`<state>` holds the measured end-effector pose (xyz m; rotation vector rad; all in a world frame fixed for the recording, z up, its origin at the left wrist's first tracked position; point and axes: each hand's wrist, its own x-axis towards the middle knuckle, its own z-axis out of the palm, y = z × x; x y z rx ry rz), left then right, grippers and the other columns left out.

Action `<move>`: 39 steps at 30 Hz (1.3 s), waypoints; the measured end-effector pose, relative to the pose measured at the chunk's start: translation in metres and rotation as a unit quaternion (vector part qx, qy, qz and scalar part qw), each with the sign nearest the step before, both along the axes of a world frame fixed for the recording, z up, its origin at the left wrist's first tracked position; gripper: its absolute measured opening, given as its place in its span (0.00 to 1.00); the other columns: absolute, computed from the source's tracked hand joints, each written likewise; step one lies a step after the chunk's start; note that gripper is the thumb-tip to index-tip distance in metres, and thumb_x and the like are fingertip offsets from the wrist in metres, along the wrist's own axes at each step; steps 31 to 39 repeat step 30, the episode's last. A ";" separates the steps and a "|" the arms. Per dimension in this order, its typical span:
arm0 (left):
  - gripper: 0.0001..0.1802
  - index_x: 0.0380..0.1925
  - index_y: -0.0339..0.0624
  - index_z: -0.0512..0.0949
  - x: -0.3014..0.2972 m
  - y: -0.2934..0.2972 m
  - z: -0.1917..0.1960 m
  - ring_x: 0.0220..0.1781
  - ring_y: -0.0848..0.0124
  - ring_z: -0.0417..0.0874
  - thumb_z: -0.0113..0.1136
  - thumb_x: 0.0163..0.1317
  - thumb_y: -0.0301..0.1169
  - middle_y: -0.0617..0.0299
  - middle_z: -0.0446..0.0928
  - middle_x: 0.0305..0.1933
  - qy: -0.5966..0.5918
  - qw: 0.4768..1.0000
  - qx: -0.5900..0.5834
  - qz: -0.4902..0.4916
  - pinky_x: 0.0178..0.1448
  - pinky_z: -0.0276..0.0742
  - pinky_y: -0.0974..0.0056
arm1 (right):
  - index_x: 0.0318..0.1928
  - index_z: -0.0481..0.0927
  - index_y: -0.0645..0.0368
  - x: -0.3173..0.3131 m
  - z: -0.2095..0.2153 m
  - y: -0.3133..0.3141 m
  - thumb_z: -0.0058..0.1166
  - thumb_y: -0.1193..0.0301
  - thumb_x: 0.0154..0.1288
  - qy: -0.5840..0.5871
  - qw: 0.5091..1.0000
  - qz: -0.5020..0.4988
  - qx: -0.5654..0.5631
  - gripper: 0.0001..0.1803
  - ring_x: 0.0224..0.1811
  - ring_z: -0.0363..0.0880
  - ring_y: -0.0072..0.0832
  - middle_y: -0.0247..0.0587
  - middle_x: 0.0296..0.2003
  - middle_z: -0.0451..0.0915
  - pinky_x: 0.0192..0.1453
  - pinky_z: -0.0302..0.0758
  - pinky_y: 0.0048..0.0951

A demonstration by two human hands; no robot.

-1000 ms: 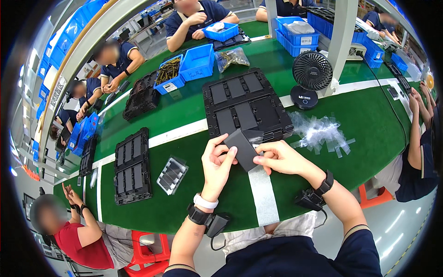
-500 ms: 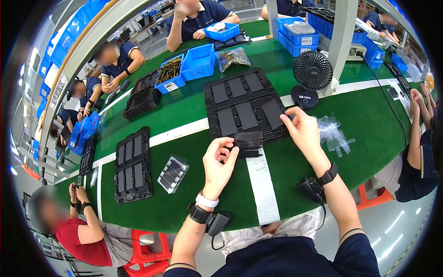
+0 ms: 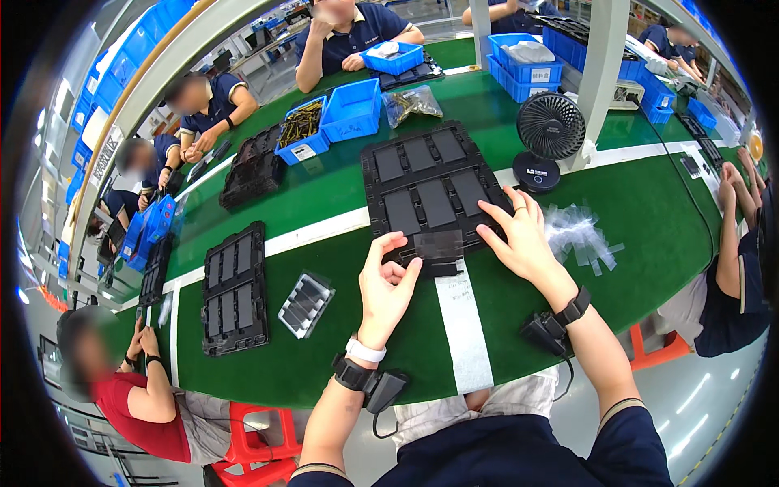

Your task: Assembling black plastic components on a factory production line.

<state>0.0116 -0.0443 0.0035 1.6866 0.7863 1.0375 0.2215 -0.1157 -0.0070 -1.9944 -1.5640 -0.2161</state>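
Observation:
My left hand is closed at the left edge of a small dark translucent film piece, thumb and forefinger beside it. The film stands in front of the near edge of a black slotted tray. My right hand is open with fingers spread, its fingertips at the right end of the tray's near row. There they rest on or just above a flat dark rectangular panel, which lies in its slot. More such panels fill the other slots.
Clear plastic strips lie in a heap right of my right hand. Beyond stands a black desk fan. To the left are a clear-and-white small tray and another black tray. Blue bins and co-workers line the far side.
My right hand has opened from a pinch at the tilted right-hand panel, and its fingers are now spread over it. That panel now lies straight in its slot. My left hand has barely moved.

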 end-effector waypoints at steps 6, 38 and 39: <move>0.26 0.52 0.37 0.63 0.000 -0.001 -0.002 0.19 0.86 0.69 0.59 0.53 0.19 0.56 0.73 0.44 0.018 1.000 -0.022 -0.009 0.23 0.68 0.80 | 0.46 0.76 0.55 0.000 0.007 0.002 0.57 0.65 0.54 0.124 0.978 0.141 0.090 0.18 0.58 0.60 0.45 0.50 0.51 0.66 0.61 0.59 0.41; 0.23 0.54 0.37 0.64 -0.007 0.002 -0.004 0.34 0.75 0.74 0.56 0.59 0.27 0.65 0.70 0.37 -0.074 0.958 -0.184 -0.205 0.42 0.73 0.71 | 0.63 0.56 0.56 -0.015 0.020 -0.005 0.54 0.82 0.54 0.450 0.833 0.320 0.030 0.36 0.34 0.75 0.20 0.34 0.27 0.75 0.45 0.71 0.23; 0.23 0.54 0.37 0.64 -0.007 0.002 -0.004 0.34 0.75 0.74 0.56 0.59 0.27 0.65 0.70 0.37 -0.074 0.958 -0.184 -0.205 0.42 0.73 0.71 | 0.63 0.56 0.56 -0.015 0.020 -0.005 0.54 0.82 0.54 0.450 0.833 0.320 0.030 0.36 0.34 0.75 0.20 0.34 0.27 0.75 0.45 0.71 0.23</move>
